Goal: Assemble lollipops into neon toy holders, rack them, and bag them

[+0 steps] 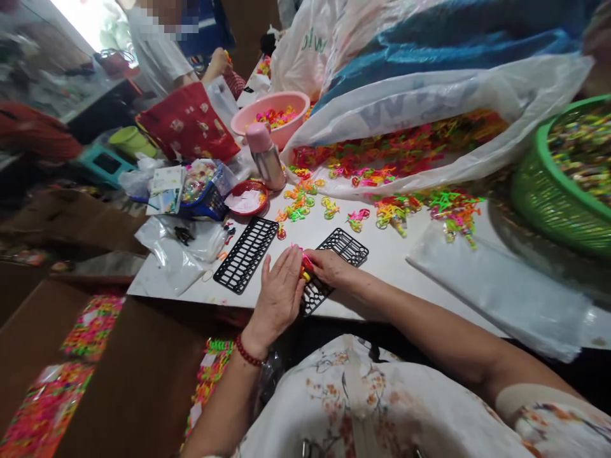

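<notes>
Both hands are over a black plastic grid tray [341, 245] near the table's front edge. My left hand [279, 289] has its fingers stretched out flat and its thumb apart; its fingers touch small pink, red and yellow plastic pieces [306, 267]. My right hand [329, 267] pinches a pink part of these pieces from the other side. Their exact kind is partly hidden between the fingers. To the left lies a second black grid tray [245, 254]. Beyond the hands, little clusters of bright plastic toys [358, 219] rest on the white table [382, 261].
A large white bag [405, 127] spills colourful pieces at the back. A green basket [548, 172] and plastic sleeves [501, 286] are on the right. A flask [265, 156], pink basin [281, 130] and red basket [262, 207] stand back left. Filled packs [93, 327] lie in a carton below. A co-worker's hand [219, 63] shows behind.
</notes>
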Demonstrator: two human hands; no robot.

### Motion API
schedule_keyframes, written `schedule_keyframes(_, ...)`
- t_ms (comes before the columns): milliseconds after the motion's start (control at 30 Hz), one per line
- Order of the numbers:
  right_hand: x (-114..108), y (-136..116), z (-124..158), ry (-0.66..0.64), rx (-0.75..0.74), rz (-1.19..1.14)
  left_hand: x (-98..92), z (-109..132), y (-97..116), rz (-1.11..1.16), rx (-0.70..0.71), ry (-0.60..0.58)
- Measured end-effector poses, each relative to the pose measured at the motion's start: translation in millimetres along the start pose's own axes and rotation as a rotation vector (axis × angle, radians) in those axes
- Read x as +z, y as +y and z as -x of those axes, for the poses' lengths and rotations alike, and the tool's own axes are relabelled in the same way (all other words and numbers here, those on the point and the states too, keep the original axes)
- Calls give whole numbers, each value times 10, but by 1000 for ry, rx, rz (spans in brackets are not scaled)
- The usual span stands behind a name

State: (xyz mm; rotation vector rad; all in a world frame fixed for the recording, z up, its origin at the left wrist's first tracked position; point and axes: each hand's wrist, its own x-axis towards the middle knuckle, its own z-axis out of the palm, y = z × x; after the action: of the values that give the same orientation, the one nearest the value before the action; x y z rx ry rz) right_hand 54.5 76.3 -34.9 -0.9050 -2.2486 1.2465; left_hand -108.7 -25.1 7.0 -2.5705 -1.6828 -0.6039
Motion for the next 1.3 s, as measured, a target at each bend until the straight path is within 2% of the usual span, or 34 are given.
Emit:
schedule_keyframes(133, 5, 16, 26, 25, 13, -12, -28, -4, 14, 7, 3, -14)
schedule_keyframes(400, -21, -41, 3, -55, -34, 122, -31, -19, 10, -34, -1, -45)
schedule_keyframes(533, -95, -59, -37, -121, 49, 148, -26, -21, 12, -41, -5, -63)
schedule_keyframes(633, -153, -38, -66, -126, 96, 69, -32, -21, 13, -33, -16, -63)
schedule_keyframes(800, -152, 50, -61, -76, 167, -240, -25, -28, -4, -13, -15, -52)
schedule_keyframes(967, -110, 100, -26, -33, 105, -422, -8, -45, -11, -12, 1, -39)
schedule_keyframes(1100, -111, 99, 3, -56, 50, -331, -13, -52, 3, -20, -4, -51)
schedule_keyframes(1300, -108, 38, 30, -58, 56, -90, -8, -43, 17, -47, -15, -54)
